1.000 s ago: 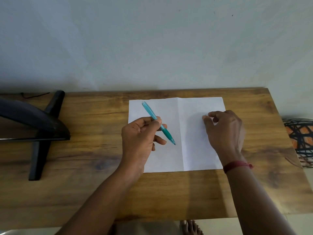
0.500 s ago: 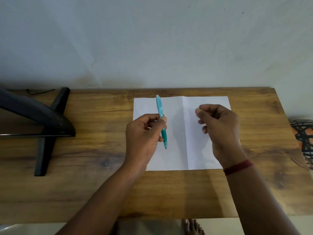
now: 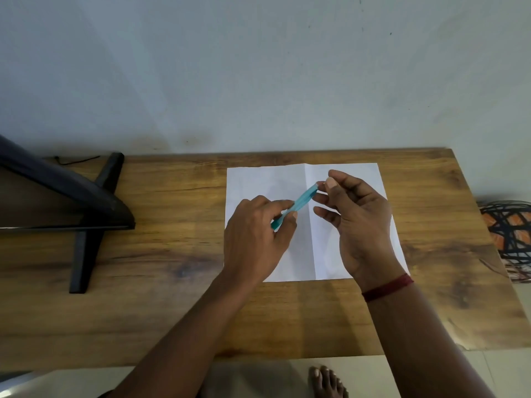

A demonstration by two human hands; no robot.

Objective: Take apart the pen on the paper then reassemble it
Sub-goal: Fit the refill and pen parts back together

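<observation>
tabletop [image 3: 172, 297] – wooden | black stand [image 3: 94, 208] – far left, a thin black cord [image 3: 77, 160] behind it | woven basket [image 3: 508, 237] – right, off the edge | pale wall [image 3: 258, 67] behind

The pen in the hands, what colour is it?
The pen is light blue-green, a see-through teal, seen from the head camera.

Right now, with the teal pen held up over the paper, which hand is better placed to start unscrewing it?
Probably the right hand: its fingertips pinch the free far end of the pen, ready to twist. The left hand wraps the lower barrel, suited to bracing.
</observation>
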